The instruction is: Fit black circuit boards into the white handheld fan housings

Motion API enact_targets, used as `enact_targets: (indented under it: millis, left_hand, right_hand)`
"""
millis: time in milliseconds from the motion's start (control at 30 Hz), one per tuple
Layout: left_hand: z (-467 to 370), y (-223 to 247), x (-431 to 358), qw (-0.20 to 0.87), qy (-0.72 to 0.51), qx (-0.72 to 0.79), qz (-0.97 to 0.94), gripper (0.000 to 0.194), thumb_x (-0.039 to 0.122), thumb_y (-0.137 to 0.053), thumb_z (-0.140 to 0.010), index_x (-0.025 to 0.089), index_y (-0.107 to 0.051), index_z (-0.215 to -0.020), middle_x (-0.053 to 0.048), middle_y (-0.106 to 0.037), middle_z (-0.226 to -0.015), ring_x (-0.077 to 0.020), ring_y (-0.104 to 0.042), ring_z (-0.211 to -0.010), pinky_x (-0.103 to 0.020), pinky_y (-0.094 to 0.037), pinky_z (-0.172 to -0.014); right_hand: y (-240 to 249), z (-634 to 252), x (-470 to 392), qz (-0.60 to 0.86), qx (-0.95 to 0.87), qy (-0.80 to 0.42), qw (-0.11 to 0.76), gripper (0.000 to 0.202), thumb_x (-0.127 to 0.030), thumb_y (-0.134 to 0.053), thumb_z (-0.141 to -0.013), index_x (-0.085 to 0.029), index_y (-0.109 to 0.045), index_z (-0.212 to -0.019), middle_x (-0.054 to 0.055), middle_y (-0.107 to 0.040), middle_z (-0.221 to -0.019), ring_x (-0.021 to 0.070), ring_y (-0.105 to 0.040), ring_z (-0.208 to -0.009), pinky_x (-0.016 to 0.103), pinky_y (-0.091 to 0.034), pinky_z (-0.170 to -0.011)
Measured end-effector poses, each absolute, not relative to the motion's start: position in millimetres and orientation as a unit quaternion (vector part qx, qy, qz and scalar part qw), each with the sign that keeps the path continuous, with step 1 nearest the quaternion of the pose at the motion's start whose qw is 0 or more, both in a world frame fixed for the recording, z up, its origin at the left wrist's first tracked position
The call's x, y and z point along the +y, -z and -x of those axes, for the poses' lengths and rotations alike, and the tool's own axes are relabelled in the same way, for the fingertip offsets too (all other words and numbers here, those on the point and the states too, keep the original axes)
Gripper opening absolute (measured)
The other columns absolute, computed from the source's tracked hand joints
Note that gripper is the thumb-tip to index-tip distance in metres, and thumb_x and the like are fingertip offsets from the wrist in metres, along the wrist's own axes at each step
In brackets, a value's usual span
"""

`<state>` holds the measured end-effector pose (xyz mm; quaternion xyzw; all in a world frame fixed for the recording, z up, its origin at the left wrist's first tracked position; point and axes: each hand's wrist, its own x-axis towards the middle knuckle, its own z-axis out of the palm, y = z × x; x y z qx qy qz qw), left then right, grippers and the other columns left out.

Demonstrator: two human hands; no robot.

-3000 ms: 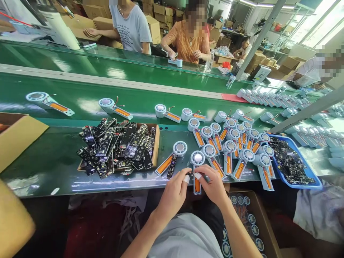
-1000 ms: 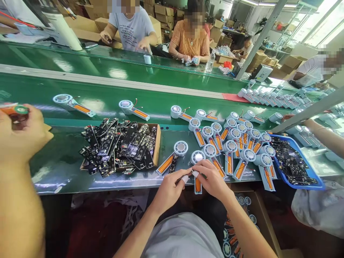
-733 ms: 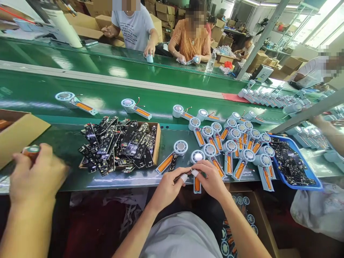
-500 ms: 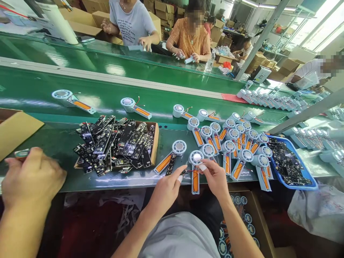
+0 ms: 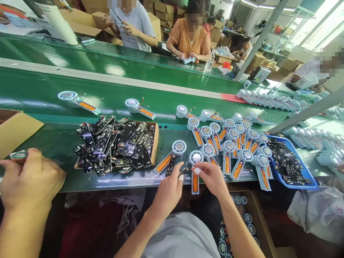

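My left hand (image 5: 170, 186) is closed on a small black circuit board (image 5: 184, 172), its end sticking up between thumb and forefinger. My right hand (image 5: 211, 177) pinches just above the handle of a light-blue handheld fan body (image 5: 196, 157); what its fingertips grip is too small to make out, though thin wires run nearby. White covers sit on some fingertips. The fan body lies on the bench with its orange-lined open handle towards me. Left of it lies another fan body (image 5: 179, 147) with a circuit board (image 5: 171, 165) beside its handle.
A box of circuit boards (image 5: 154, 143) stands left, a blue tray of boards (image 5: 295, 187) right. Several fan bodies (image 5: 229, 146) crowd the bench; others ride the green belt (image 5: 107, 89). A co-worker's hand (image 5: 32, 179) is at far left. Co-workers sit opposite.
The circuit board in my left hand has tilted upward, and my right hand has shifted slightly left and down. Fan bodies on the belt have moved right. A co-worker opposite has raised both hands.
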<state>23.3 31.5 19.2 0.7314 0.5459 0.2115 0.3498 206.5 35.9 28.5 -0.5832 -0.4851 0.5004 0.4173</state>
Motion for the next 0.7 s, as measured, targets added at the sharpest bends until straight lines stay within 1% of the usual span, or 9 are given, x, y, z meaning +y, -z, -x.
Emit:
enact_targets:
  millis: [67,133,233,300,367,500,567,633,700]
  left_hand:
    - [-25.3,-19.0,32.4,0.388,-0.248,0.550,-0.696,0.038,0.018,-0.038,-0.095,0.020,-0.051,-0.130,-0.008,-0.079,-0.099,-0.0262,-0.076,-0.087,-0.036,-0.057,-0.075]
    - [-27.2,-20.6,32.2,0.419,-0.272,0.542,-0.676,0.028,0.020,-0.040,-0.094,0.022,-0.056,-0.116,-0.007,-0.080,-0.098,-0.0231,-0.076,-0.075,-0.034,-0.057,-0.072]
    - [-28.8,-23.3,30.3,0.433,-0.292,0.535,-0.664,0.025,0.018,-0.040,-0.092,0.023,-0.059,-0.109,-0.006,-0.080,-0.096,-0.0201,-0.075,-0.066,-0.031,-0.057,-0.066]
    - [-29.3,-22.7,28.6,0.414,-0.305,0.533,-0.672,0.028,0.015,-0.041,-0.091,0.022,-0.060,-0.110,-0.006,-0.080,-0.096,-0.0207,-0.076,-0.070,-0.031,-0.057,-0.065]
    - [-30.1,-19.2,26.2,0.379,-0.319,0.527,-0.690,0.032,0.013,-0.040,-0.090,0.020,-0.062,-0.113,-0.008,-0.079,-0.101,-0.0231,-0.077,-0.081,-0.032,-0.059,-0.069]
    - [-33.5,-8.0,19.7,0.283,-0.346,0.503,-0.740,0.040,0.010,-0.037,-0.091,0.014,-0.062,-0.122,-0.015,-0.076,-0.115,-0.0282,-0.075,-0.103,-0.038,-0.061,-0.082]
    - [-35.3,-3.4,16.6,0.252,-0.352,0.495,-0.753,0.042,0.009,-0.036,-0.092,0.012,-0.060,-0.126,-0.017,-0.075,-0.118,-0.0282,-0.074,-0.106,-0.039,-0.061,-0.085]
    - [-36.1,-0.7,14.9,0.244,-0.354,0.494,-0.756,0.042,0.009,-0.036,-0.093,0.011,-0.060,-0.127,-0.016,-0.075,-0.118,-0.0278,-0.074,-0.105,-0.038,-0.062,-0.084]
    - [-35.3,-0.5,15.4,0.250,-0.356,0.494,-0.753,0.042,0.008,-0.037,-0.092,0.011,-0.061,-0.127,-0.016,-0.076,-0.117,-0.0275,-0.075,-0.104,-0.038,-0.063,-0.084]
  right_hand:
    - [-29.2,-205.5,36.4,0.585,-0.502,-0.488,0.409,0.023,-0.040,-0.070,-0.082,-0.019,-0.077,-0.089,0.005,-0.077,-0.080,0.0220,-0.072,-0.076,0.033,-0.059,-0.074]
    - [-32.2,-204.0,35.6,0.590,-0.543,-0.447,0.396,0.019,-0.034,-0.065,-0.085,-0.019,-0.076,-0.088,0.005,-0.075,-0.082,0.0206,-0.071,-0.076,0.031,-0.057,-0.072]
    - [-39.0,-201.0,33.5,0.586,-0.630,-0.351,0.370,0.016,-0.022,-0.058,-0.088,-0.020,-0.074,-0.088,0.006,-0.073,-0.087,0.0182,-0.066,-0.073,0.029,-0.054,-0.067]
    - [-42.0,-198.6,32.4,0.572,-0.674,-0.295,0.361,0.018,-0.016,-0.055,-0.089,-0.020,-0.072,-0.089,0.006,-0.071,-0.090,0.0168,-0.063,-0.070,0.028,-0.053,-0.065]
    - [-41.9,-195.6,30.9,0.566,-0.697,-0.259,0.357,0.018,-0.014,-0.053,-0.090,-0.021,-0.070,-0.090,0.006,-0.071,-0.091,0.0168,-0.063,-0.070,0.028,-0.054,-0.066]
    - [-35.2,-188.3,25.5,0.577,-0.726,-0.174,0.330,0.021,-0.013,-0.049,-0.094,-0.022,-0.068,-0.096,0.009,-0.070,-0.097,0.0218,-0.066,-0.086,0.032,-0.055,-0.076]
    - [-31.9,-185.5,22.8,0.590,-0.726,-0.147,0.320,0.021,-0.014,-0.048,-0.095,-0.021,-0.067,-0.097,0.009,-0.070,-0.098,0.0226,-0.066,-0.088,0.032,-0.054,-0.076]
    - [-30.2,-184.9,21.7,0.590,-0.723,-0.155,0.325,0.020,-0.014,-0.047,-0.096,-0.021,-0.066,-0.097,0.008,-0.069,-0.095,0.0214,-0.066,-0.083,0.030,-0.055,-0.073]
    - [-30.6,-186.8,22.8,0.570,-0.733,-0.167,0.332,0.021,-0.015,-0.046,-0.096,-0.021,-0.066,-0.098,0.009,-0.069,-0.097,0.0215,-0.066,-0.085,0.031,-0.055,-0.075]
